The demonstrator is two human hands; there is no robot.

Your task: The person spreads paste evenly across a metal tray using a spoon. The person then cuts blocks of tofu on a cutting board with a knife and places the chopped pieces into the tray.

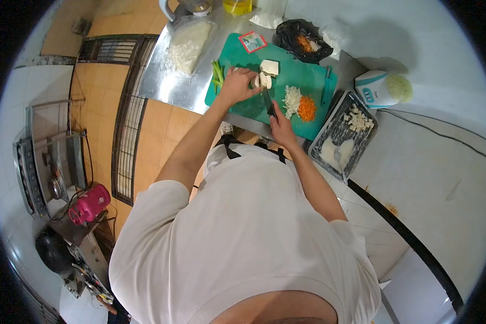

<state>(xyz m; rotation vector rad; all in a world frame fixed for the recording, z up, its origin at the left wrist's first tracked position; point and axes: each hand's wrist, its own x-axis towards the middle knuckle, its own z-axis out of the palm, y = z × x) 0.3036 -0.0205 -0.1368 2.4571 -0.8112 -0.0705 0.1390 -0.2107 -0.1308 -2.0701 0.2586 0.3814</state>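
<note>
My right hand (282,128) is wrapped round the handle of a knife (269,102), its blade pointing up to cut white tofu (265,81) on the green cutting board (237,51). With bent fingers, my left hand (240,85) grips the tofu pieces from the left side. A larger tofu block (269,67) lies just beyond the cut pieces. Close to the knife are a pile of chopped pale bits (292,101) and a pile of diced carrot (307,108). Green stalks (217,74) rest at the board's left edge, and a red-edged packet (252,42) at its far edge.
Right of the board stands a metal tray (317,139) with white cubes (357,120), white powder and a spoon (338,157). A black plastic bag (294,33) holds scraps behind the board. A clear bag (188,46) lies at left; a white-blue container (377,88) stands at right.
</note>
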